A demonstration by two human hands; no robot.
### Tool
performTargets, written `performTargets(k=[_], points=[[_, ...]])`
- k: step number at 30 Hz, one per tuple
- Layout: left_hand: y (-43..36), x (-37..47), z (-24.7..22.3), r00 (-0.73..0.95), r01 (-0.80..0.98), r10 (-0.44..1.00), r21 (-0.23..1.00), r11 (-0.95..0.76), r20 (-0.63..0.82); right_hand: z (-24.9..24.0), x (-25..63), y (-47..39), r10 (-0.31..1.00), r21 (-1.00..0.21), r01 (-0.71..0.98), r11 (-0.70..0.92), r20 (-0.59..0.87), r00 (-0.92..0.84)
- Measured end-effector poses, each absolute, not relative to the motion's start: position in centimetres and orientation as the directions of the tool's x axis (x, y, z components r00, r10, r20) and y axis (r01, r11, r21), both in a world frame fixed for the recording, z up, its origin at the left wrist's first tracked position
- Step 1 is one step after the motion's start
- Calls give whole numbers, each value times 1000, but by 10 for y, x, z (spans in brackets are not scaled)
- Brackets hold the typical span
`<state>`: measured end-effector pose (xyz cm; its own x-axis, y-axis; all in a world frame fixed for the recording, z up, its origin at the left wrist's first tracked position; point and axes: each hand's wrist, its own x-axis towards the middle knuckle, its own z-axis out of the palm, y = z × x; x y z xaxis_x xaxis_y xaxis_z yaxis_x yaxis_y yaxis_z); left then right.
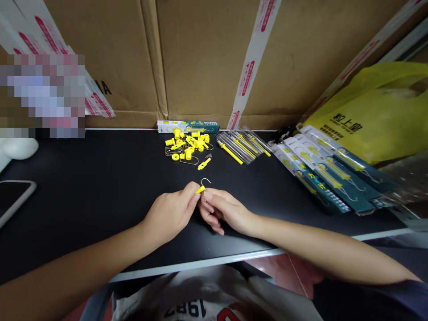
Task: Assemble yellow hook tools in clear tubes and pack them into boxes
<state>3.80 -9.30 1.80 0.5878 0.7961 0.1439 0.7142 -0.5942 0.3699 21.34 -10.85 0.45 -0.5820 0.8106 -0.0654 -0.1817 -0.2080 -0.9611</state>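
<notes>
Near the front of the black table, my left hand (175,211) pinches a small yellow plastic piece (200,190) between thumb and finger. My right hand (230,211) meets it from the other side, its thumb and fingertips closed on a thin metal wire hook (206,180). The hook's curved end rises above the yellow piece; its lower part is mostly hidden by my fingers. Just beyond my hands lie a flat yellow plastic strip (204,164) and a small coil spring (209,156). Behind these is a loose pile of yellow plastic parts (189,154) mixed with bent wire hooks.
A printed box (187,126) lies against the cardboard at the back. Clear tubes (245,145) with yellow rods sit right of the pile. Further right are several printed packages (321,169) and a yellow plastic bag (374,111). A phone (15,198) lies at the left edge.
</notes>
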Motion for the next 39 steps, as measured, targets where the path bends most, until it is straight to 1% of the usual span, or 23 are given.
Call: performTargets(k=[6, 9, 12, 15, 18, 21, 25, 27, 29, 32, 34, 36, 39], points=[[-94, 39, 16, 586, 711, 798, 383, -590, 141, 7, 219, -105, 841, -982, -91, -168, -94, -532], [-94, 39, 16, 581, 708, 798, 383, -593, 161, 8, 222, -103, 841, -979, -63, -195, -134, -525], [-94, 39, 17, 563, 700, 806, 414, -582, 181, 8, 223, -102, 793, -951, -106, -291, -178, -582], [-94, 39, 16, 556, 678, 801, 437, -591, 222, 10, 223, -101, 695, -877, -196, -439, -194, -692], [-92, 38, 15, 599, 652, 760, 398, -645, 252, 13, 223, -101, 600, -797, -215, -564, -217, -770], [-90, 37, 13, 595, 680, 766, 356, -641, 245, 15, 225, -100, 562, -759, -210, -616, -236, -793], [-88, 36, 14, 571, 698, 769, 321, -640, 288, 18, 226, -102, 603, -770, -231, -595, -238, -761], [-89, 36, 15, 563, 696, 772, 334, -636, 295, 18, 226, -103, 627, -788, -230, -572, -239, -741], [-90, 36, 17, 540, 680, 793, 408, -609, 282, 18, 224, -104, 681, -818, -242, -521, -228, -696], [-94, 38, 20, 493, 623, 837, 574, -531, 240, 15, 222, -104, 787, -868, -290, -402, -166, -595], [-96, 39, 21, 496, 609, 847, 620, -495, 189, 13, 222, -104, 817, -882, -311, -355, -130, -562], [-98, 41, 22, 512, 641, 847, 591, -489, 144, 11, 221, -104, 816, -878, -324, -352, -118, -566], [-97, 42, 21, 525, 700, 840, 492, -518, 136, 9, 221, -105, 802, -864, -339, -372, -115, -586]])
